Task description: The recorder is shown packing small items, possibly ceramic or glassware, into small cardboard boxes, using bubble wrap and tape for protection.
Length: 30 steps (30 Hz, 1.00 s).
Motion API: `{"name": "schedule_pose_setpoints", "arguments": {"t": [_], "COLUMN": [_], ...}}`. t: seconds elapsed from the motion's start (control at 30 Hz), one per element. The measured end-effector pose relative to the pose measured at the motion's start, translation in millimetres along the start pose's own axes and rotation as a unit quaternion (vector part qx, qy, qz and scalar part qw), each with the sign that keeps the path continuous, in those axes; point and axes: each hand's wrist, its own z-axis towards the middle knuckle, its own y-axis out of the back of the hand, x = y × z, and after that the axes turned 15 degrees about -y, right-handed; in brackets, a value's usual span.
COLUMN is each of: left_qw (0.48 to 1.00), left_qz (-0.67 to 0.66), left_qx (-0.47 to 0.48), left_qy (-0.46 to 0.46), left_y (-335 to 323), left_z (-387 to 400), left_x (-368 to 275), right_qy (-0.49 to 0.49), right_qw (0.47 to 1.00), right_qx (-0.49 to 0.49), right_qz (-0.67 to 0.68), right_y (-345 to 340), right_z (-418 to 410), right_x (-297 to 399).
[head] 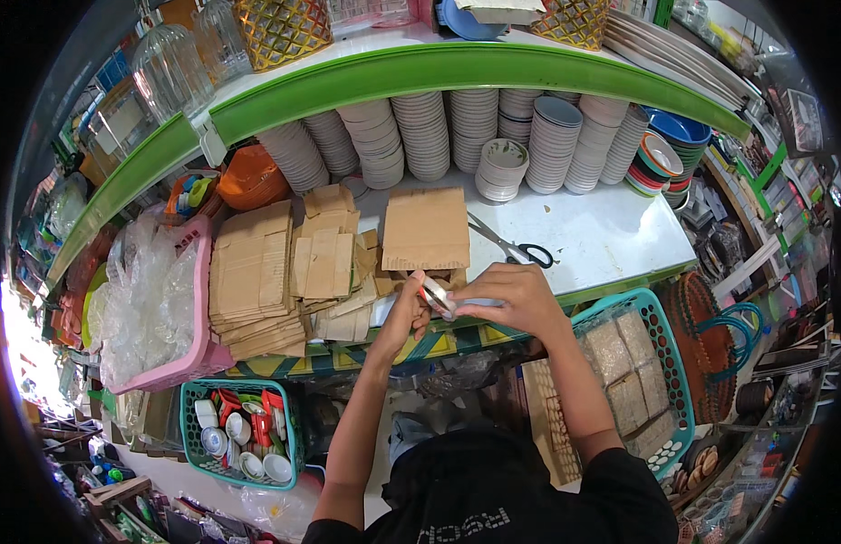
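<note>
My left hand (405, 314) grips a roll of clear tape (435, 298) near the shelf's front edge. The fingers of my right hand (505, 299) pinch at the roll's right side. Just beyond my hands lies a square piece of brown cardboard (426, 230). A pair of scissors with black handles (533, 256) rests on the white shelf to its right, the blades partly beside the cardboard. To the left are stacks of cut cardboard (250, 272) and smaller, uneven cardboard pieces (323, 264).
Stacked bowls (420, 136) stand at the back under a green shelf edge (461, 64). A pink basket (206, 306) with clear plastic is at the left. Below are a teal basket of small dishes (295, 435) and a teal basket of packed bags (675, 381) at the right.
</note>
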Motion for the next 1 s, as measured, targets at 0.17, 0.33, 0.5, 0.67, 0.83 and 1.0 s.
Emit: {"name": "schedule_pose_setpoints", "arguments": {"t": [0.17,0.33,0.5,0.67,0.83,1.0], "left_qw": [1.000,1.000,0.999,1.000,1.000,0.999], "left_qz": [0.010,0.009,-0.006,-0.007,-0.003,-0.011], "left_qx": [0.001,0.002,-0.042,-0.019,-0.020,-0.046], "left_qy": [0.015,0.015,-0.005,0.013,0.010,-0.003], "left_y": [2,9,0,4,4,-1], "left_z": [1,3,2,1,1,0], "left_x": [2,9,3,1,2,2], "right_qy": [0.054,0.078,0.110,0.114,0.125,0.104], "right_qw": [0.997,0.992,0.987,0.985,0.985,0.987], "right_qx": [-0.022,-0.015,0.011,0.014,0.010,0.014], "right_qz": [-0.057,-0.097,-0.118,-0.126,-0.123,-0.120], "right_y": [0,2,2,1,-3,-4], "right_z": [-3,0,2,9,13,12], "right_x": [-3,3,-4,4,3,1]}}
